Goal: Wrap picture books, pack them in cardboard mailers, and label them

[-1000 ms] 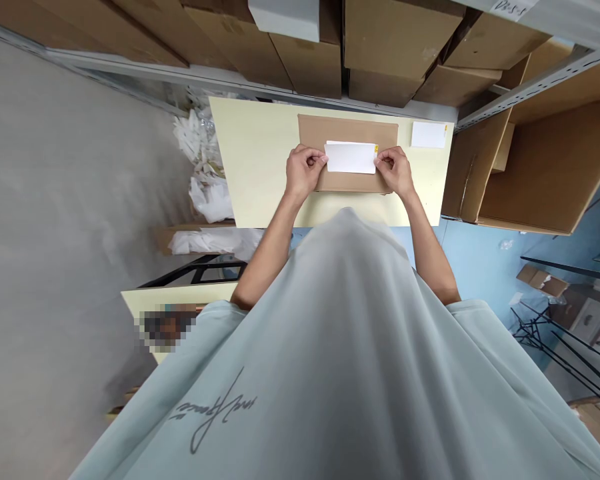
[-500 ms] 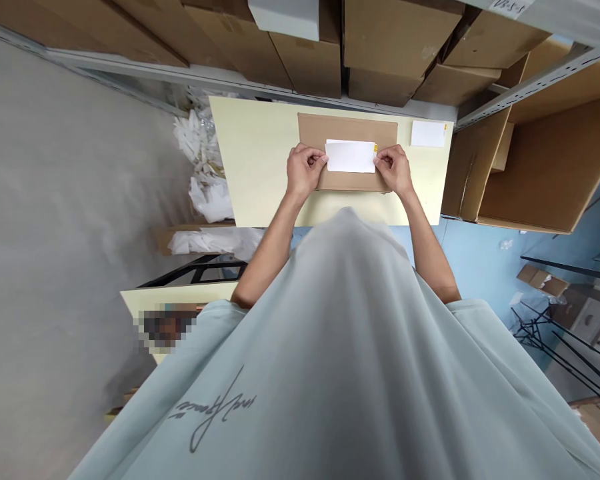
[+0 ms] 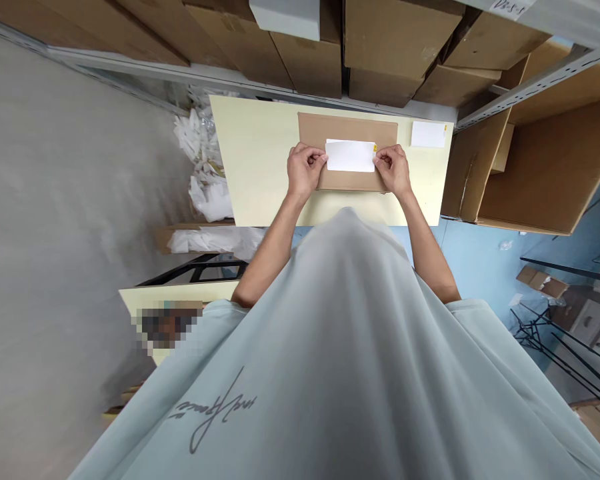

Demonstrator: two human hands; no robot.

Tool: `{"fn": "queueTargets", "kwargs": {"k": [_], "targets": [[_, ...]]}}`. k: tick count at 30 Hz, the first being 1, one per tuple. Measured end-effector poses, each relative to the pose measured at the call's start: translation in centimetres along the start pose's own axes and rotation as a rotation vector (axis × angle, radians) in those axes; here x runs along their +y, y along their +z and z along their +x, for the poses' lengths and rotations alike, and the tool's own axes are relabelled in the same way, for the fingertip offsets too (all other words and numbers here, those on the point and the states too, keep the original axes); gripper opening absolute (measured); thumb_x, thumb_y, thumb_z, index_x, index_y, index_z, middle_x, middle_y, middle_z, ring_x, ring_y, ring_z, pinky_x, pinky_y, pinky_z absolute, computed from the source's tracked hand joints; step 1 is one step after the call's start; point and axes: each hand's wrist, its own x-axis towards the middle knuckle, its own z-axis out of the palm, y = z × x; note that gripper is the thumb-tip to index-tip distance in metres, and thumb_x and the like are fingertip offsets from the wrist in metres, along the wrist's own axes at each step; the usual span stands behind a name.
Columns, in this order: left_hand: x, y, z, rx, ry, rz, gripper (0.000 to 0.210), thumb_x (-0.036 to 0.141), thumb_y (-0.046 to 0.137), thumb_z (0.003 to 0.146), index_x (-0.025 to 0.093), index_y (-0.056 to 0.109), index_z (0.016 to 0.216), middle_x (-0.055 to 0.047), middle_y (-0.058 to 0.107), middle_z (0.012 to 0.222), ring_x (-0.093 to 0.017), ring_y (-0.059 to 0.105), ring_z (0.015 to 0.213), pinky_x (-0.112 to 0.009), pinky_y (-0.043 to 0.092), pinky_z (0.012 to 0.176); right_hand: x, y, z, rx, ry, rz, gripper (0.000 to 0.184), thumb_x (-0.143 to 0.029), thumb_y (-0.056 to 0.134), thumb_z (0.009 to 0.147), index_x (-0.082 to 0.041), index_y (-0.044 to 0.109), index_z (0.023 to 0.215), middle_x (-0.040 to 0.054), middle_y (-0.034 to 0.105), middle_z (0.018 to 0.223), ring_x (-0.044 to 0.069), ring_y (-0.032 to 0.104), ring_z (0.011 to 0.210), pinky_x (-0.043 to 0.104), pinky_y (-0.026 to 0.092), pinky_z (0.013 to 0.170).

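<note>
A flat brown cardboard piece (image 3: 347, 181) lies on the pale yellow table. Over its middle is a white paper slip (image 3: 350, 157) with a small yellow mark at its right end; a second white edge peeks out along its top. My left hand (image 3: 304, 170) pinches the slip's left end between thumb and fingertips. At the opposite end, beside the yellow mark, the thumb and fingers of my right hand (image 3: 394, 169) are closed on the slip too. Whether the slip touches the cardboard I cannot tell. A similar white slip (image 3: 429, 134) with a yellow mark rests at the table's back right corner.
The yellow table (image 3: 260, 167) stands against a metal shelf with several cardboard boxes (image 3: 400, 40). To the right is a large open carton (image 3: 540, 160). White packing material (image 3: 210, 197) is heaped on the left. Another yellow table (image 3: 190, 291) is behind, partly blurred out.
My right hand has shifted very slightly left. Both hands keep hold of the slip in nearly the same place.
</note>
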Motion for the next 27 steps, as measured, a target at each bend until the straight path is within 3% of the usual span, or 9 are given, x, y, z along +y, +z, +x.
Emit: {"fn": "queueTargets", "kwargs": {"k": [8, 17, 21, 27], "targets": [[0.6, 0.1, -0.6, 0.003, -0.013, -0.056, 0.033, 0.060, 0.087, 0.096, 0.030, 0.076, 0.086, -0.008, 0.070, 0.095, -0.031, 0.065, 0.102, -0.053, 0.059, 0.108, 0.5, 0.5, -0.8, 0.009, -0.014, -0.020, 0.026, -0.057, 0.075, 0.106, -0.032, 0.077, 0.102, 0.0091, 0.066, 0.114, 0.033, 0.064, 0.125, 0.064, 0.054, 0.130], [0.1, 0.3, -0.7, 0.005, 0.016, -0.001, 0.019, 0.041, 0.088, 0.096, 0.030, 0.076, 0.088, -0.007, 0.071, 0.097, -0.031, 0.066, 0.106, -0.054, 0.056, 0.114, 0.6, 0.3, -0.8, 0.005, -0.018, -0.053, 0.020, -0.050, 0.079, 0.104, -0.031, 0.076, 0.100, 0.0081, 0.066, 0.114, 0.032, 0.064, 0.125, 0.065, 0.051, 0.135], [0.6, 0.3, -0.7, 0.013, 0.005, 0.018, 0.028, 0.046, 0.089, 0.097, 0.029, 0.071, 0.083, -0.006, 0.072, 0.097, -0.029, 0.065, 0.106, -0.054, 0.054, 0.112, 0.5, 0.4, -0.7, 0.001, -0.012, -0.062, 0.017, -0.047, 0.079, 0.105, -0.032, 0.076, 0.098, 0.0088, 0.067, 0.114, 0.033, 0.065, 0.125, 0.065, 0.053, 0.134], [2.3, 0.4, -0.9, -0.035, -0.023, 0.144, 0.048, 0.052, 0.070, 0.116, 0.024, 0.054, 0.080, -0.002, 0.062, 0.085, -0.018, 0.063, 0.113, -0.047, 0.044, 0.110, 0.8, 0.8, -0.5, 0.042, -0.049, -0.065, 0.017, -0.047, 0.079, 0.107, -0.032, 0.077, 0.100, 0.0069, 0.066, 0.109, 0.032, 0.065, 0.124, 0.065, 0.058, 0.129]]}}
